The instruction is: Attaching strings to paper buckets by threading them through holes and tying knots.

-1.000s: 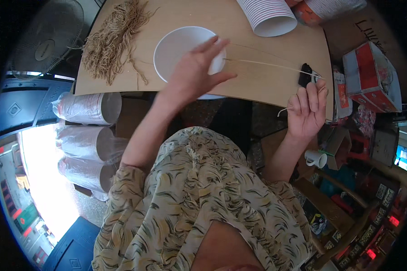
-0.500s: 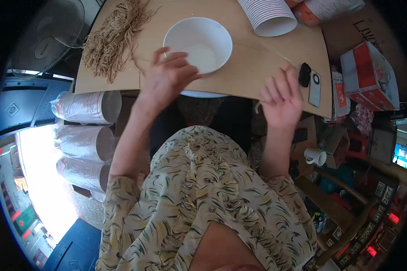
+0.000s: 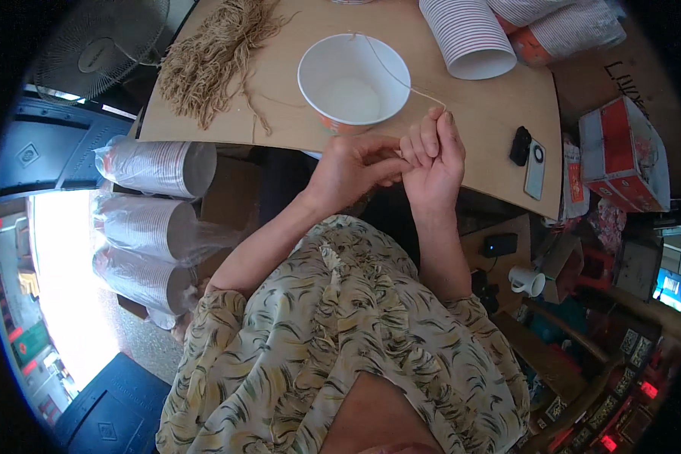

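Note:
A thin tan strand runs from the far rim of a white paper tub over its right side into my right hand. That hand is closed around the strand, its thumb and forefinger at the top. My left hand pinches at the little-finger side of my right hand; whatever its fingertips hold is hidden. The tub stands upright near the table's front edge, with a pale bottom inside. Left of it, a tangled pile of tan strands lies on the table, several loose ends trailing toward the tub.
The table carries stacked paper tubs at far right. A black object and a phone-like device lie at its right edge. Wrapped tub stacks stand at left. A red-and-white carton and mug are on the right.
My left hand has moved from the tub's near side rightward to meet my right hand, which shifted left. The strand now stretches between the tub and my right hand.

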A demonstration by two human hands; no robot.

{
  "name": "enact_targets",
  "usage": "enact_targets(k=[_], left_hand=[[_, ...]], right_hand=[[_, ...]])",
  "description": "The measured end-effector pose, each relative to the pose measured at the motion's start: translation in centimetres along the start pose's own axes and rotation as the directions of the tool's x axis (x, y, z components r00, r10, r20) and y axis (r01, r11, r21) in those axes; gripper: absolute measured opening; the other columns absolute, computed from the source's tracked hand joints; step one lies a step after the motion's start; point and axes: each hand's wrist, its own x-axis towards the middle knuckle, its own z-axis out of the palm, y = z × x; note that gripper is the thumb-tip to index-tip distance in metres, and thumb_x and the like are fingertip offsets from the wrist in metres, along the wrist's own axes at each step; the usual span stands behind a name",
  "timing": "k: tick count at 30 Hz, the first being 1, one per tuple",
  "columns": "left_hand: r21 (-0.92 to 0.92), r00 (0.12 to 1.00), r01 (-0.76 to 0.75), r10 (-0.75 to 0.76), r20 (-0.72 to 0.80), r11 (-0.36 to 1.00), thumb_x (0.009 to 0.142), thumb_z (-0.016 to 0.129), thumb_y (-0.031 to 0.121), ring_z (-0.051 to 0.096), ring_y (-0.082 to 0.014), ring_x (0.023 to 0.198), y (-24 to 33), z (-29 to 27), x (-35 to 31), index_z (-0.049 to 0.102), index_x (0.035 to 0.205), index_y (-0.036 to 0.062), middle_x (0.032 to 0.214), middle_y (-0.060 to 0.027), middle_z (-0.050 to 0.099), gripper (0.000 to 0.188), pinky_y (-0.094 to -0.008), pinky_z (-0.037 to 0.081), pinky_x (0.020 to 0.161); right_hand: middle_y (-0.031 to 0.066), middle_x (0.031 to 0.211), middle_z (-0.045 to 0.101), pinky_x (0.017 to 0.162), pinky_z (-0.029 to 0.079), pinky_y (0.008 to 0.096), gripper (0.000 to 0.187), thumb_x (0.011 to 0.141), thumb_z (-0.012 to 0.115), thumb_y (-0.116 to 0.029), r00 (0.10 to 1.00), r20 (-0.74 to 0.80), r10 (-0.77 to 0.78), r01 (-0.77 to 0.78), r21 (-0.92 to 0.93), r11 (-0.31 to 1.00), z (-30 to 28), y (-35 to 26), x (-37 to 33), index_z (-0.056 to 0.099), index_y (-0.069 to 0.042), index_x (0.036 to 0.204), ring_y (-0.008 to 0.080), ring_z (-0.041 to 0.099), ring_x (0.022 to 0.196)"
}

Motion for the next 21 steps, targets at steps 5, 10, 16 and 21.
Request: enact_targets(k=[5, 10, 16, 21], left_hand=[[-0.001, 0.993, 0.111, -0.111, 0.03, 0.994, 0.094, 0.069, 0.009, 0.063, -0.0055, 0.069, -0.6, -2.0, -0.6, 0.072, 0.1, -0.0041, 0.078, -0.0027, 0.07, 0.015, -0.0223, 0.054, 0.065], [0.069, 0.985, 0.157, -0.161, 0.063, 0.985, 0.095, 0.069, 0.016, 0.062, -0.0055, 0.071, -0.9, -3.9, -1.0, 0.072, 0.1, -0.0019, 0.08, 0.0001, 0.068, 0.018, -0.0213, 0.051, 0.062], [0.451, 0.994, -0.071, 0.027, 0.104, 0.89, 0.089, 0.072, 0.01, 0.061, -0.0082, 0.068, 0.3, -3.4, -1.1, 0.072, 0.097, -0.0021, 0.078, -0.0057, 0.07, 0.014, -0.0258, 0.051, 0.062], [0.511, 0.978, -0.179, 0.094, 0.188, 0.841, 0.084, 0.071, 0.007, 0.067, -0.0217, 0.066, 1.9, -2.4, -1.1, 0.071, 0.088, -0.0002, 0.076, -0.0108, 0.07, 0.009, -0.033, 0.053, 0.063]], right_hand=[[-0.0047, 0.066, 0.04, 0.053, 0.03, 0.0246, 0.023, 0.106, 0.051, -0.026, 0.987, -0.16, -0.021, 0.011, -0.06, 0.998, -1.1, 0.4, -0.5, 0.06, -0.006, 0.106, 0.0063, 0.037, 0.057], [0.0035, 0.084, 0.059, 0.069, 0.046, 0.0274, 0.024, 0.105, 0.053, -0.024, 0.978, -0.206, 0.02, -0.068, -0.226, 0.972, -5.1, 1.0, -0.8, 0.06, -0.006, 0.119, 0.0128, 0.055, 0.074], [0.0171, 0.114, 0.064, 0.094, 0.046, 0.0393, 0.036, 0.1, 0.058, -0.019, 0.913, 0.27, -0.305, 0.313, -0.944, 0.101, -1.4, -1.1, -2.0, 0.055, -0.002, 0.132, 0.0297, 0.06, 0.107], [0.0167, 0.094, 0.069, 0.085, 0.049, 0.0419, 0.028, 0.101, 0.055, -0.016, 0.906, 0.423, 0.005, 0.419, -0.9, 0.122, -0.6, -0.7, -3.1, 0.056, -0.002, 0.125, 0.0335, 0.064, 0.092]])
